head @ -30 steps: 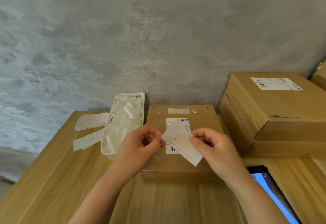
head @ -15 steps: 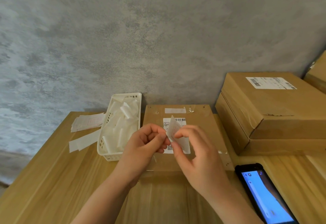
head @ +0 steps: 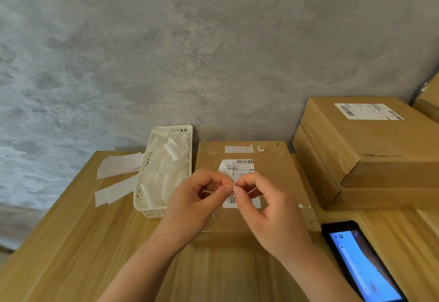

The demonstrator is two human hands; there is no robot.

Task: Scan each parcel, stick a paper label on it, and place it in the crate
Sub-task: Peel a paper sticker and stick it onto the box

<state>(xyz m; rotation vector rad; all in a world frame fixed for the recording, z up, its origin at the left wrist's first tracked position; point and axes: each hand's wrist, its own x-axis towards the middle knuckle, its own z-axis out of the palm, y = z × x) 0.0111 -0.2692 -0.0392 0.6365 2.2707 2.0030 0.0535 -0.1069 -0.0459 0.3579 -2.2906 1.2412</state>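
Paper label (head: 225,170): both hands are pinching it at one corner.
Left hand (head: 202,203): holding backing.
Right hand (head: 268,209): peeling slowly toward 3 o'clock.
Parcel (head: 273,171): waiting underneath.

Parcel (head: 249,190) lies on table (head: 71,242); basket (head: 164,171) just left, stacked boxes (head: 370,156) right, phone (head: 363,263) at front right.

Paper label (head: 225,171) now folded small, edge-on, between both hands' pinching fingertips (head: 230,189), no longer flat.
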